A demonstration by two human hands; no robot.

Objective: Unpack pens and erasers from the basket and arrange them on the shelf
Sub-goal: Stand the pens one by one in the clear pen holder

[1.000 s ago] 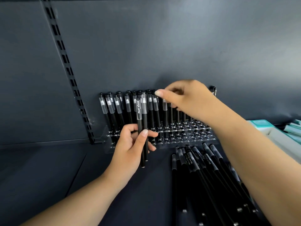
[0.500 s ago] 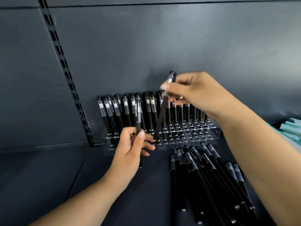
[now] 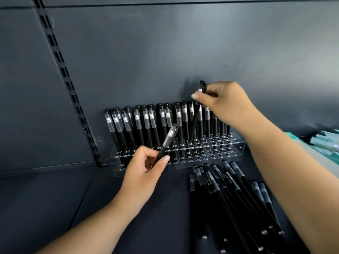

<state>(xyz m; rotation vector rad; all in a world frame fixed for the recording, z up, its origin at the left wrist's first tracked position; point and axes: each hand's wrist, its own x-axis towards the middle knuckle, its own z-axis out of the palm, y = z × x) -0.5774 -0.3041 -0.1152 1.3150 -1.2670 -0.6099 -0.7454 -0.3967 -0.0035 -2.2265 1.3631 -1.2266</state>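
Below the right hand, which pinches a tilted pen, the clear rack has empty holes in its front rows, so the way down in front of that grip is open. Behind the grip, a row of upright pens fills the back of the rack and the dark wall closes it off. The left hand holds another pen across the rack's front left. Right of that grip, loose pens crowd the shelf; left of it the shelf lies bare up to the slotted upright.
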